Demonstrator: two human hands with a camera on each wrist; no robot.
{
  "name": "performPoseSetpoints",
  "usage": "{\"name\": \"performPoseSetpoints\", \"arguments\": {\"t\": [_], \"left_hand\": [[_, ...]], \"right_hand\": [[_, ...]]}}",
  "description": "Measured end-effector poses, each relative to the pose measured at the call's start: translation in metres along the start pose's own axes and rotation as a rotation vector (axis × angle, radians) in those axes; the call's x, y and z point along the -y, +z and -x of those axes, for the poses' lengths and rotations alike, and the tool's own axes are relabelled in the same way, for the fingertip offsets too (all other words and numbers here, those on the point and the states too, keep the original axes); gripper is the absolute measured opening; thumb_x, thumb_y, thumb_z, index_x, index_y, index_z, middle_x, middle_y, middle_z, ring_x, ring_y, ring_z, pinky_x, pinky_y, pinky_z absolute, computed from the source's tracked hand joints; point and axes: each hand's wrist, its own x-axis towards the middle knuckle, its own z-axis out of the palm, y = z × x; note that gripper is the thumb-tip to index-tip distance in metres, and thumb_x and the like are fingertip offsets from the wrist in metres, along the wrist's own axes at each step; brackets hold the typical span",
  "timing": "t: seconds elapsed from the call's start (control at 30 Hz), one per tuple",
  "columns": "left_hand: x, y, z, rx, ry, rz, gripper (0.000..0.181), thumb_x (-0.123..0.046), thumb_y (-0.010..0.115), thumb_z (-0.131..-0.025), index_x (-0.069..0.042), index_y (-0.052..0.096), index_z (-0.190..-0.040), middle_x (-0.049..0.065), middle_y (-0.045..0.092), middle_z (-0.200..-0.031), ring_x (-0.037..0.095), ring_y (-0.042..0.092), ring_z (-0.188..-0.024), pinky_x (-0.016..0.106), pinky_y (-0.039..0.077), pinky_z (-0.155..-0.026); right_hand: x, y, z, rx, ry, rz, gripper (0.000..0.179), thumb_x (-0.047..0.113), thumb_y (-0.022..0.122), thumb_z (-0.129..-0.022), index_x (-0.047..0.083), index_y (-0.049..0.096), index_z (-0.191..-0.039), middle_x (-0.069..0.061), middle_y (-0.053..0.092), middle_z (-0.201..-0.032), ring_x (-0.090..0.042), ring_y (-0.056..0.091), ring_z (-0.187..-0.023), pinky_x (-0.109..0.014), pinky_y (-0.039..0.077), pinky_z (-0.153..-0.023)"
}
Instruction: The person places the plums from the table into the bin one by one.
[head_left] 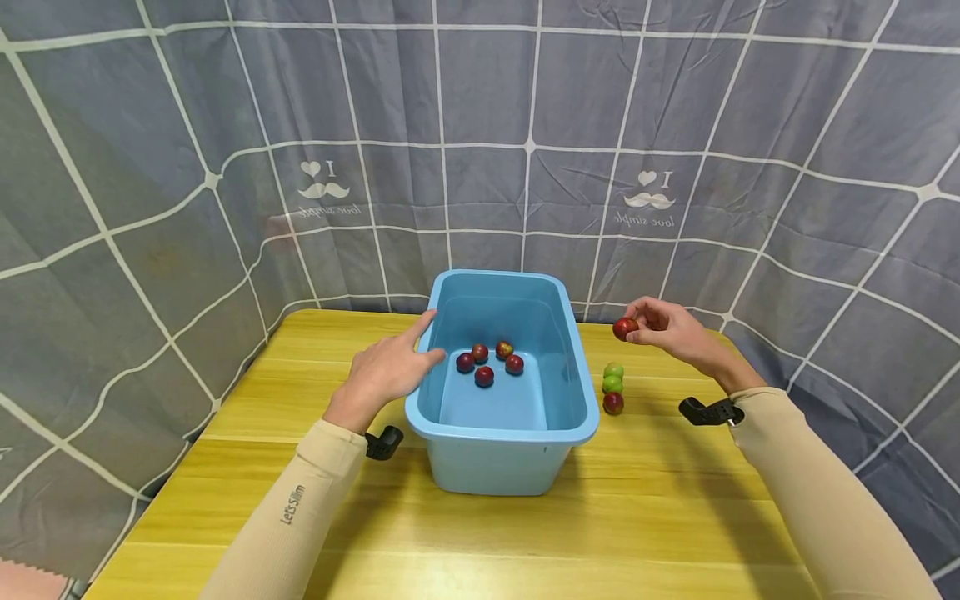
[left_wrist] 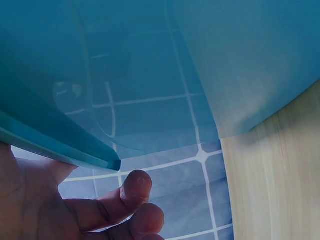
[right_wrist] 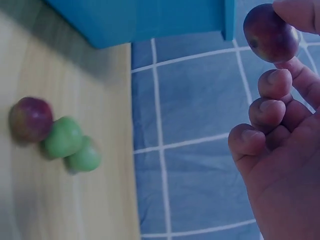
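Note:
My right hand pinches a dark red plum between thumb and fingers, raised to the right of the blue tub. In the right wrist view the same plum sits at the fingertips, with the other fingers curled below it. My left hand rests at the tub's left rim, index finger stretched along it and thumb reaching over the edge. Seen from the left wrist, its lower fingers hang relaxed outside the rim. Several red plums lie on the tub's floor.
Right of the tub, two green round fruits and a red plum stand in a row on the wooden table. A grey curtain with white lines hangs around the table's back and sides.

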Motion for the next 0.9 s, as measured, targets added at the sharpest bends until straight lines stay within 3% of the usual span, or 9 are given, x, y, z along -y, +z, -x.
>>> {"name": "performPoseSetpoints", "arguments": {"t": [0.2, 0.6, 0.9], "left_hand": [[0.0, 0.001, 0.0, -0.004, 0.003, -0.006, 0.073, -0.058, 0.044, -0.097, -0.043, 0.012, -0.161, 0.014, 0.048, -0.154, 0.038, 0.061, -0.113, 0.043, 0.047, -0.068], [0.0, -0.001, 0.0, -0.002, -0.002, -0.016, 0.073, -0.059, 0.043, -0.097, -0.044, 0.011, -0.161, 0.015, 0.052, -0.149, 0.034, 0.063, -0.102, 0.04, 0.045, -0.062], [0.001, -0.001, -0.001, 0.003, 0.005, -0.036, 0.072, -0.06, 0.042, -0.098, -0.043, 0.011, -0.161, 0.015, 0.051, -0.151, 0.036, 0.062, -0.107, 0.041, 0.046, -0.064]], "right_hand": [[0.02, -0.005, -0.017, 0.046, -0.004, 0.028, 0.024, 0.015, 0.066, -0.097, 0.004, 0.057, -0.117, -0.008, 0.053, -0.088, -0.017, 0.053, -0.078, -0.026, 0.047, -0.074], [0.058, -0.002, -0.056, 0.149, -0.046, 0.104, 0.019, 0.009, 0.066, -0.092, 0.003, 0.06, -0.109, -0.009, 0.055, -0.082, -0.021, 0.052, -0.074, -0.028, 0.045, -0.069], [0.083, 0.007, -0.084, 0.249, 0.016, 0.188, 0.021, 0.015, 0.067, -0.092, 0.007, 0.061, -0.11, -0.008, 0.055, -0.083, -0.022, 0.052, -0.077, -0.037, 0.045, -0.073]]}}
